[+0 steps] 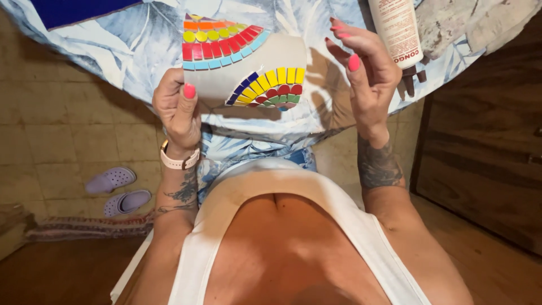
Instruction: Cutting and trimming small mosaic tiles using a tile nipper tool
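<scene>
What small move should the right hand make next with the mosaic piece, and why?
Probably the right hand should close on the free right edge of the mosaic piece. Only the left hand pinches it, by its left edge above the leaf-print tablecloth, while the right hand is open beside it, apart from it.

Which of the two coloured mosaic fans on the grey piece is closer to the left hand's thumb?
The lower fan, with the yellow and dark blue outer row. It sits beside the left hand; the upper fan has an orange top row.
</scene>
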